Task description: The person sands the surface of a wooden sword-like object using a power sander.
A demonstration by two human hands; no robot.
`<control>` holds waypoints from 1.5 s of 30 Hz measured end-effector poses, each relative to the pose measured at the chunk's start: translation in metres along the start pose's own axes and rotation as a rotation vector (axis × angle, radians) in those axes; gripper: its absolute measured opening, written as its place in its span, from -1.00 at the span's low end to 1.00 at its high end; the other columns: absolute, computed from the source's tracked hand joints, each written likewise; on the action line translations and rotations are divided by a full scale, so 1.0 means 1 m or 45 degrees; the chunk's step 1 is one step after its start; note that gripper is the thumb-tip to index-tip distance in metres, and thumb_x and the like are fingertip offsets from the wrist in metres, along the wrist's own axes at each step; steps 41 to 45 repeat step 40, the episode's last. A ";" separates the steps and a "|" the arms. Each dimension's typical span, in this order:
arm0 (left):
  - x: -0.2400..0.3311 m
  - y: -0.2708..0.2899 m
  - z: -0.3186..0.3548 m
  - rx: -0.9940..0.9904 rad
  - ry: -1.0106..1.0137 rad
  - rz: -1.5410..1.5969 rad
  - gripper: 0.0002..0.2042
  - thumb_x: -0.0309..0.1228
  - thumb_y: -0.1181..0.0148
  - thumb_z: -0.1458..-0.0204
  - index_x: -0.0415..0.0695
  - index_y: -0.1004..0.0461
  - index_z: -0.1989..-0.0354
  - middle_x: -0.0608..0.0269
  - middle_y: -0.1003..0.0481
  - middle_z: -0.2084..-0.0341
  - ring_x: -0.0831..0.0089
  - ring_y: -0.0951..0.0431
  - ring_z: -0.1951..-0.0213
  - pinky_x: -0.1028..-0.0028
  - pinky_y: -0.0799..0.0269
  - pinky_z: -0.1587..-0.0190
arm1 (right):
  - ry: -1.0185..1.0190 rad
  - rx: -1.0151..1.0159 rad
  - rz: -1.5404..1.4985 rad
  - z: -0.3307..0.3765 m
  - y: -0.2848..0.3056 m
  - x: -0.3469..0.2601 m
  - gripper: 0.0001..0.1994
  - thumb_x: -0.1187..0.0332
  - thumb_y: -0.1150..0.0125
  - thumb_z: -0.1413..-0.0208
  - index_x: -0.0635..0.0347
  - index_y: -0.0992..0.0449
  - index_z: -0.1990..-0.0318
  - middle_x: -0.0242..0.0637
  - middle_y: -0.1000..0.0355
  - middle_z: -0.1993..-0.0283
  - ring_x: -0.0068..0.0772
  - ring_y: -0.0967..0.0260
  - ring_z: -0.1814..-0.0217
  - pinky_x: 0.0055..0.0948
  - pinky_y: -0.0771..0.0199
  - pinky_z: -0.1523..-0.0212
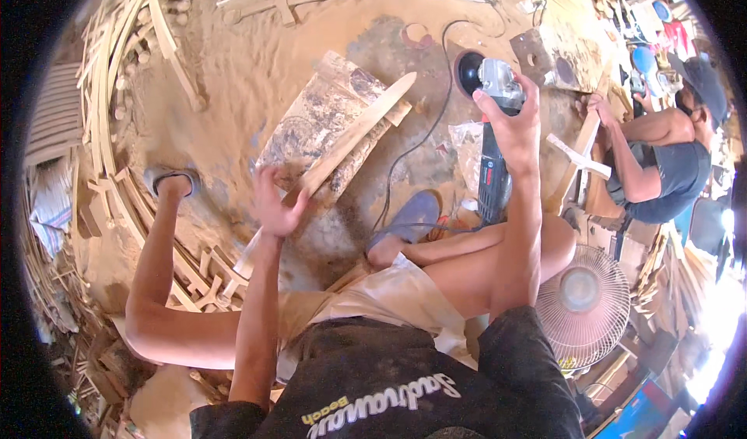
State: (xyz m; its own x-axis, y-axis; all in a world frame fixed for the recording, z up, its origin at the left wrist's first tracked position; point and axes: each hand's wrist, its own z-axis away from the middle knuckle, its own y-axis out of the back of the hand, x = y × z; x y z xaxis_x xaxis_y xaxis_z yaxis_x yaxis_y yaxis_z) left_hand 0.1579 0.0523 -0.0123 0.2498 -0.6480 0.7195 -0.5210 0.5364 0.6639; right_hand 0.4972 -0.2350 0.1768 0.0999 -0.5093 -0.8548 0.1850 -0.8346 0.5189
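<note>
My right hand [512, 120] is wrapped round the silver head of an angle grinder [490, 166]. Its black body hangs down toward my knee, and a round dark disc [469, 71] faces left. My left hand [278, 205], slightly blurred, grips a long pale wooden sword [358, 135] near its lower part. The pointed blade rests slantwise across a worn wooden block [311, 120], its tip toward the upper right. Part of the sword is hidden under my left hand. The disc is apart from the wood.
A black cord [424, 135] curls over the dusty floor beside the block. Wooden pieces [109, 89] are piled at the left. A fan [583, 291] stands by my right knee. At the right, a seated co-worker [661, 159] holds another wooden sword [582, 155].
</note>
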 end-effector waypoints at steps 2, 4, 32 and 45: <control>0.035 -0.040 -0.061 -0.150 0.026 0.211 -0.33 -0.13 -0.55 -0.06 -0.27 -0.44 -0.23 -0.15 -0.50 -0.09 -0.09 -0.52 -0.19 0.09 -0.45 -0.29 | 0.030 0.066 0.005 0.003 0.015 0.000 -0.24 0.26 -0.68 -0.12 0.31 -0.35 -0.38 -0.28 -0.64 0.26 -0.55 -0.60 0.31 -0.47 -0.59 0.23; 0.048 -0.072 -0.113 -0.319 0.023 0.482 -0.42 -0.06 -0.50 -0.17 -0.19 -0.47 -0.20 -0.09 -0.55 -0.06 0.11 -0.59 -0.14 0.17 -0.49 -0.25 | 0.093 0.094 -0.014 0.004 0.012 -0.015 -0.23 0.26 -0.68 -0.12 0.31 -0.35 -0.38 -0.29 -0.64 0.26 -0.56 -0.59 0.31 -0.48 -0.58 0.23; 0.270 0.280 -0.127 0.701 -0.847 0.283 -0.80 -0.44 -0.30 -0.37 -0.20 -0.46 -0.04 0.13 -0.65 0.24 0.29 -0.67 0.30 0.32 -0.63 0.19 | 0.239 0.130 -0.604 0.051 0.026 -0.061 -0.23 0.42 -0.63 -0.16 0.38 -0.29 -0.43 -0.17 -0.52 -0.10 -0.51 -0.54 0.12 -0.48 -0.64 0.26; 0.249 0.251 -0.087 0.545 -0.834 0.162 -0.84 -0.40 -0.34 -0.39 -0.11 -0.52 -0.03 0.15 -0.70 0.16 0.23 -0.69 0.23 0.28 -0.61 0.08 | 0.252 0.125 -0.418 0.054 0.012 -0.071 -0.18 0.34 -0.68 -0.12 0.39 -0.29 -0.43 -0.08 -0.48 -0.19 -0.37 -0.55 -0.05 -0.36 -0.69 -0.01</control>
